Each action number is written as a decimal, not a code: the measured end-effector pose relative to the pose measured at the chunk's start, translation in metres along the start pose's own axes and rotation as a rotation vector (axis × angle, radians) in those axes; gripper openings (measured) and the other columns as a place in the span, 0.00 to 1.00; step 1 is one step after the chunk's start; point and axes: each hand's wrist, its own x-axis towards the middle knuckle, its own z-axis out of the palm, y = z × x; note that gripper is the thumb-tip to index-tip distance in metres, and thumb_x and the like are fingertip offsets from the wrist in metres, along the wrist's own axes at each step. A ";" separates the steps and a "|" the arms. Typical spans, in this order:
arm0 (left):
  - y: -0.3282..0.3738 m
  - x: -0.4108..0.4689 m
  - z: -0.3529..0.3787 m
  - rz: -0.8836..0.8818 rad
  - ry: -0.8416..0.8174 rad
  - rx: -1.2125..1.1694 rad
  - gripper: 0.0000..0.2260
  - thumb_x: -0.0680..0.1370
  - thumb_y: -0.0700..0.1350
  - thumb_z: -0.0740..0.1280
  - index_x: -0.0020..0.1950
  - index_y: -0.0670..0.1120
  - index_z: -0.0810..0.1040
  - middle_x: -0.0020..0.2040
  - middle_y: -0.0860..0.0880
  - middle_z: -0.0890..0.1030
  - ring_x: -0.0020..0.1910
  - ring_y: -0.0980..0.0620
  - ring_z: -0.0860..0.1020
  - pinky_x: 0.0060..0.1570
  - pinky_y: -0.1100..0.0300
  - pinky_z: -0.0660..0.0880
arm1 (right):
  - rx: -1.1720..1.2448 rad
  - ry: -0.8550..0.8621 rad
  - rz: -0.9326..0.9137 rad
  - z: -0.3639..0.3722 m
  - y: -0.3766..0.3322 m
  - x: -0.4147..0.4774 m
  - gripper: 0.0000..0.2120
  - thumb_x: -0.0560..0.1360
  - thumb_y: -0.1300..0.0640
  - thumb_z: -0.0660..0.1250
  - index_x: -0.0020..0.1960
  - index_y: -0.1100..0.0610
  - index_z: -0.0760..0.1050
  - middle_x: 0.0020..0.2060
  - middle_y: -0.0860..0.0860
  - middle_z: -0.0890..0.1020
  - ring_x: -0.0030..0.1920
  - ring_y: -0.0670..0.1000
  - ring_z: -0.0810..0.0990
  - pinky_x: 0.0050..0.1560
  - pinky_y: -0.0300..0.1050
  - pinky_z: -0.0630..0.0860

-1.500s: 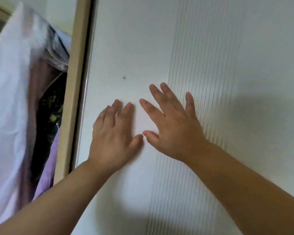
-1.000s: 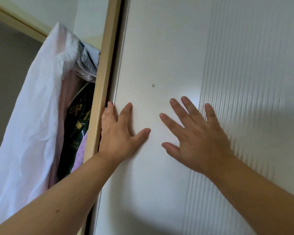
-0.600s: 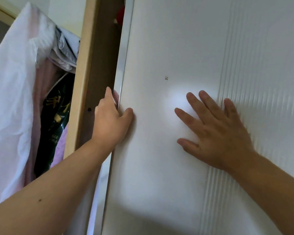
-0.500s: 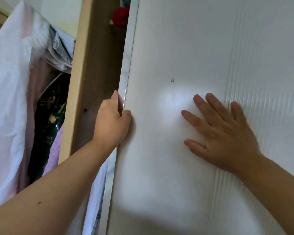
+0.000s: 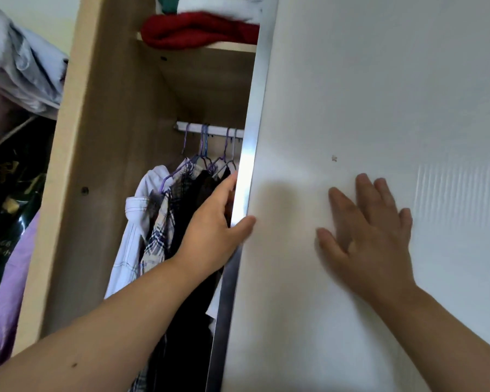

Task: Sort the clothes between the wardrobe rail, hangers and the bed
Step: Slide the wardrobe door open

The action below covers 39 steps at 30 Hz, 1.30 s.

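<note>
1. Left hand (image 5: 210, 224) grips the wardrobe door (image 5: 337, 94) by its edge; right hand (image 5: 371, 236) lies flat on the panel.
2. Clothes (image 5: 164, 222) on the rail (image 5: 210, 131) hang just left of that left hand, so it's nearer.

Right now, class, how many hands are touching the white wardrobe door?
2. The left hand grips the wardrobe door by its metal edge, thumb on the front. The right hand presses flat on the door's face. Neither is hidden.

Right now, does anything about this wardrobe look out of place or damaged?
Only small things: a dark speck mars the white door, and a red garment slumps over the front edge of the shelf above the rail. Nothing looks broken.
</note>
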 end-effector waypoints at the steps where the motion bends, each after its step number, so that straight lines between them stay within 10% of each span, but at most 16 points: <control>1: 0.002 0.001 0.006 0.008 -0.025 -0.002 0.33 0.73 0.40 0.70 0.69 0.65 0.60 0.50 0.64 0.78 0.47 0.68 0.78 0.44 0.76 0.72 | 0.006 -0.018 0.012 -0.002 0.000 0.001 0.31 0.71 0.39 0.56 0.72 0.48 0.62 0.76 0.54 0.55 0.76 0.54 0.47 0.69 0.66 0.50; 7: 0.008 0.002 0.042 -0.009 -0.262 -0.129 0.41 0.72 0.47 0.72 0.74 0.66 0.50 0.65 0.61 0.73 0.59 0.64 0.75 0.59 0.62 0.74 | -0.038 -0.110 0.097 -0.023 -0.001 0.016 0.37 0.73 0.34 0.50 0.77 0.50 0.50 0.77 0.50 0.43 0.76 0.51 0.37 0.73 0.58 0.44; 13: 0.021 0.002 0.086 0.054 -0.431 -0.182 0.48 0.71 0.44 0.74 0.72 0.67 0.40 0.65 0.75 0.62 0.57 0.78 0.67 0.54 0.77 0.68 | -0.140 -0.180 0.202 -0.036 0.003 0.034 0.40 0.71 0.28 0.53 0.76 0.41 0.41 0.76 0.48 0.38 0.76 0.56 0.35 0.72 0.63 0.45; 21: 0.048 0.000 0.143 0.180 -0.412 0.009 0.48 0.72 0.54 0.71 0.73 0.64 0.34 0.73 0.52 0.61 0.70 0.54 0.63 0.61 0.62 0.64 | -0.132 -0.225 0.287 -0.060 0.042 0.026 0.39 0.73 0.33 0.58 0.76 0.44 0.46 0.77 0.49 0.42 0.76 0.56 0.39 0.74 0.58 0.50; 39: 0.091 -0.010 0.249 0.232 -0.436 -0.106 0.43 0.75 0.54 0.67 0.73 0.67 0.35 0.68 0.52 0.64 0.66 0.54 0.68 0.60 0.59 0.69 | -0.125 -0.257 0.368 -0.089 0.135 -0.004 0.41 0.71 0.40 0.65 0.77 0.45 0.46 0.77 0.48 0.44 0.77 0.55 0.42 0.75 0.52 0.53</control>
